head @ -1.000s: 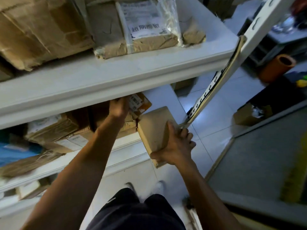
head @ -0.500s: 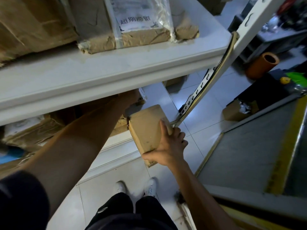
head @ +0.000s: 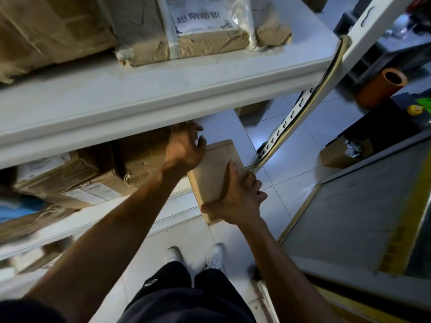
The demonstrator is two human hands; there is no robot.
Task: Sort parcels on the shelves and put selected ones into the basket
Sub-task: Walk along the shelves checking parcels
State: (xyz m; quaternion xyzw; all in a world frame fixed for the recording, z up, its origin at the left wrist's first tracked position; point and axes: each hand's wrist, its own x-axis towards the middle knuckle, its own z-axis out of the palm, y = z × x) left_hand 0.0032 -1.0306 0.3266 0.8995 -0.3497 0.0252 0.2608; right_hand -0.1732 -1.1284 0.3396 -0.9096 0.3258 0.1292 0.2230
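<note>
right hand (head: 235,201) clamps the flat brown cardboard parcel (head: 214,169) by its edge. left hand (head: 184,148) hovers loose-fingered, holding nothing. better to support the parcel underneath before lifting clear.

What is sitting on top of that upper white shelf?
On the upper shelf sit worn brown cardboard parcels; the middle parcel carries a printed label under clear plastic. Whatever lies behind them is hidden.

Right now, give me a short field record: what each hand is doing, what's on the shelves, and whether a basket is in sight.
right hand: grips flat brown parcel at the shelf's end
left hand: fingers loosely spread, holding nothing, under the upper shelf
upper shelf load: taped box with printed label
lower shelf load: brown boxes
basket: not in view
</note>
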